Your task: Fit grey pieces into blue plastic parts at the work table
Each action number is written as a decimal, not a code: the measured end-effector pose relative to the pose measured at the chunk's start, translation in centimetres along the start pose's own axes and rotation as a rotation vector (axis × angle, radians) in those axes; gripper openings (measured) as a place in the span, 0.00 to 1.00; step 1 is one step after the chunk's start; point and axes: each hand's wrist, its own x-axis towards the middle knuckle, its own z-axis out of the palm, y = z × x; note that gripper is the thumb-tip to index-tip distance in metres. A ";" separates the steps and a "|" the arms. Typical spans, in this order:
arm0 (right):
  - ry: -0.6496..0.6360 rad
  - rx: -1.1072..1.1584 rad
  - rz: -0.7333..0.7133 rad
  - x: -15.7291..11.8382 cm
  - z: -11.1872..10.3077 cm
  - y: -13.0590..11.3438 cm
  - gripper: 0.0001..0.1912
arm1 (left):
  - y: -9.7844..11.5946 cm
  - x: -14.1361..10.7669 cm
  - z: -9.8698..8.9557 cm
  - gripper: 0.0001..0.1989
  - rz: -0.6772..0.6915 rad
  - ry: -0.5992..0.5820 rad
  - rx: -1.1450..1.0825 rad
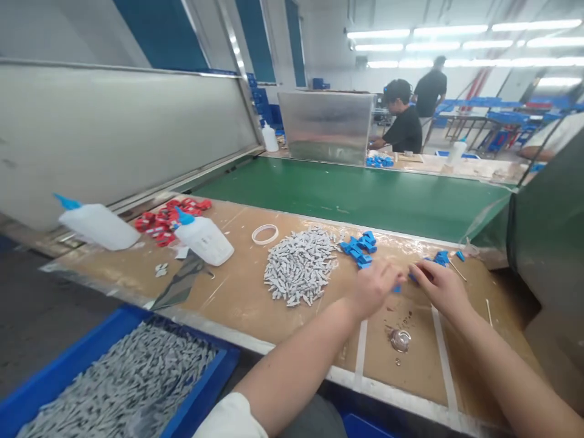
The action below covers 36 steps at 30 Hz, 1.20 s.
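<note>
- Blue plastic shows between our hands: a small blue piece [412, 278] lies on the brown worktop [237, 292], right at the fingertips of our right hand [438, 285].
- Our right hand rests palm down with the fingers curled together over that piece; we cannot tell whether they truly pinch it.
- Our left hand [374, 286] lies just beside it, knuckles up, fingers bent toward the same spot; a speck of blue [397, 288] peeks out at its fingertips, and we cannot tell if it is gripped.
- More blue parts sit near: a cluster [360, 246] just beyond the left hand, and a few [441, 257] beyond the right hand.
- A heap of grey parts [298, 264] lies left of the left hand, well apart from the blue cluster's far side.
- A white ring [265, 234] rests flat beyond the heap.
- Two white squeeze bottles with blue tips lie on their sides at the left: one [205, 239] near the red parts [166, 220], the other [98, 225] at the table's edge.
- A blue bin [59, 380] of grey parts stands at lower left.
- A small round metal piece [400, 339] lies on the worktop nearer to us than the hands.
- A green belt [365, 198] runs behind the worktop; a person in black [404, 125] sits at its far side.
</note>
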 end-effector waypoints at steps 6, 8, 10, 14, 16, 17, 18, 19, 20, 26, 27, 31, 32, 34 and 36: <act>-0.285 0.043 -0.666 9.2 5.2 -7.1 0.12 | 2.1 -1.1 0.6 0.09 0.210 0.319 -0.214; -0.376 -0.055 -0.808 10.9 7.5 -9.6 0.10 | 1.7 -0.8 0.9 0.10 0.108 0.414 -0.286; -0.417 -0.144 -0.850 11.9 9.4 -11.3 0.08 | 1.0 -0.3 1.1 0.12 0.017 0.477 -0.335; -0.438 -0.200 -0.813 12.4 11.4 -12.7 0.08 | -0.6 0.6 0.6 0.16 -0.048 0.448 -0.335; -0.461 -0.193 -0.788 12.5 11.5 -12.8 0.08 | -1.3 0.7 -0.1 0.17 -0.113 0.446 -0.354; -0.463 -0.186 -0.774 12.5 11.3 -12.8 0.09 | -1.6 0.7 -0.5 0.18 -0.143 0.447 -0.367; -0.459 -0.177 -0.758 12.5 10.9 -12.7 0.09 | -1.9 0.6 -1.1 0.18 -0.159 0.435 -0.382; -0.446 -0.168 -0.741 12.6 10.3 -12.6 0.09 | -2.2 0.5 -1.6 0.18 -0.153 0.396 -0.397; -0.424 -0.164 -0.722 12.6 9.5 -12.3 0.10 | -2.4 0.4 -2.1 0.17 -0.125 0.325 -0.414; 0.074 0.205 -0.289 10.4 1.5 -7.0 0.14 | -3.0 0.3 -2.3 0.07 0.165 -0.298 -0.531; 0.142 0.321 -0.183 9.2 0.2 -5.8 0.13 | -3.0 0.3 -1.8 0.08 0.195 -0.363 -0.531; 0.153 0.628 0.058 1.5 -3.1 -1.9 0.13 | -2.5 0.5 -0.2 0.07 0.251 -0.521 -0.427; 0.120 0.666 0.057 -0.6 -3.3 -1.4 0.12 | -2.5 0.5 0.0 0.06 0.246 -0.536 -0.408; 0.058 0.707 0.001 -4.4 -3.3 -0.8 0.09 | -2.5 0.7 -0.1 0.06 0.203 -0.532 -0.435; 0.017 0.709 -0.067 -7.0 -2.9 -0.6 0.05 | -2.7 0.9 -0.6 0.07 0.101 -0.483 -0.530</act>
